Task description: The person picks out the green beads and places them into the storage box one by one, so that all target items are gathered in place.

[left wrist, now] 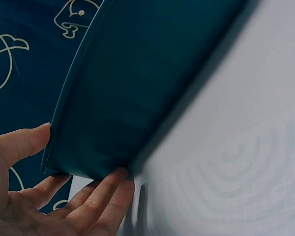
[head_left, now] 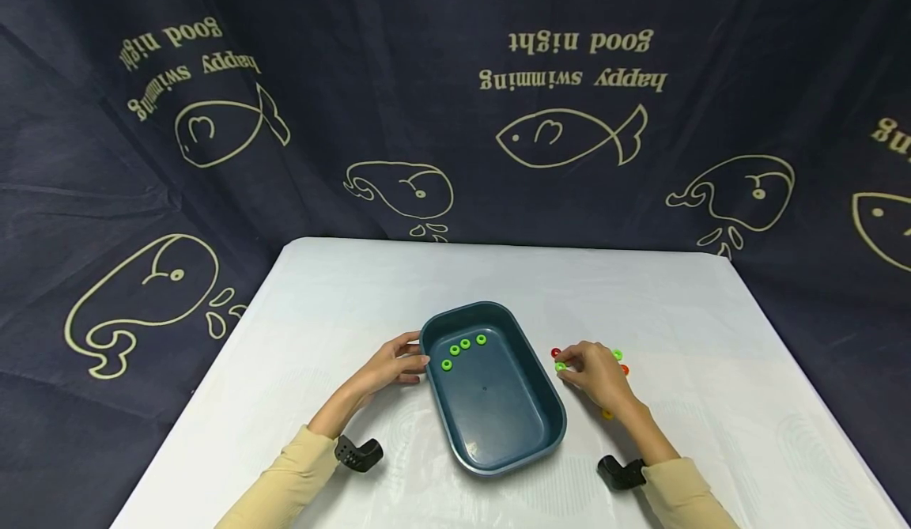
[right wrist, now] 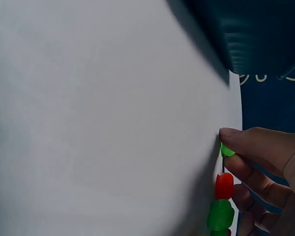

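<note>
A dark teal tray (head_left: 498,418) stands on the white table, with several green rings (head_left: 446,365) near its far left corner. My left hand (head_left: 384,367) touches the tray's left side from outside; in the left wrist view the thumb (left wrist: 32,142) is at the rim and extended fingers lie against the lower wall. To the right of the tray, my right hand (head_left: 596,371) pinches a small green ring (right wrist: 227,150) between thumb and forefinger. Around that hand lie a red ring (head_left: 555,353), another green ring (head_left: 618,354), an orange-red ring (head_left: 625,369) and a yellow ring (head_left: 607,414).
The white-covered table (head_left: 662,300) extends on both sides of the tray. Behind it hangs a dark blue cloth (head_left: 455,102) printed with fish, whales and lettering. A black wrist-worn device sits at each sleeve (head_left: 285,474).
</note>
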`<state>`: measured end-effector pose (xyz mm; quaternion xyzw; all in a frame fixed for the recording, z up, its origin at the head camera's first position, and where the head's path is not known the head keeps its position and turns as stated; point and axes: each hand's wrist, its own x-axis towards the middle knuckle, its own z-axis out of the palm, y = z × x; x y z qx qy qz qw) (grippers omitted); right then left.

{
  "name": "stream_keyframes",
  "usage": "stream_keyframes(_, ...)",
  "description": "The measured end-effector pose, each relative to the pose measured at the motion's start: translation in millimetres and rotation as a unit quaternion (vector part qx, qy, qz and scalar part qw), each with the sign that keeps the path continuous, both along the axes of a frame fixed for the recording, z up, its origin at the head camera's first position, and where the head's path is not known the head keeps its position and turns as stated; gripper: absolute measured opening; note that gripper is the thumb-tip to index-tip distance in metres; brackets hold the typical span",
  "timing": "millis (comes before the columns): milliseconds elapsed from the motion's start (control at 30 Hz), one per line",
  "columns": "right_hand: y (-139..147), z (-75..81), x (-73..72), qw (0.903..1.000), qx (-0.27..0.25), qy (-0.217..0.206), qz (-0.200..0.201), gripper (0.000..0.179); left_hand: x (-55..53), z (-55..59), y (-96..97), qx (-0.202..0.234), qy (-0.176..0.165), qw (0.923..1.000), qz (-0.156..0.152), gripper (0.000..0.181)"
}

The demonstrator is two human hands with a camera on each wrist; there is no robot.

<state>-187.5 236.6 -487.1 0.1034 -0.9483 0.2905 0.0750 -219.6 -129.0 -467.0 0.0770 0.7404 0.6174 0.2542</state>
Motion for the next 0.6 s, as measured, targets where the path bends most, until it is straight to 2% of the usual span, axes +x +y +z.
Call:
stream_keyframes(267, 3.6, 19.0, -4.6, 0.9995, -0.018, -0.016, -0.018, 0.018, -0.6, -0.4, -0.3, 0.004, 0.001, 1.0000, -0.004, 0.064)
stream_keyframes(600, -3.1, 44.3, -16.3, 0.9992, 0.002, 0.034, -0.020, 0.016, -0.3, 0.6, -1.5, 0.003, 0.005, 0.9999, -0.010, 0.065)
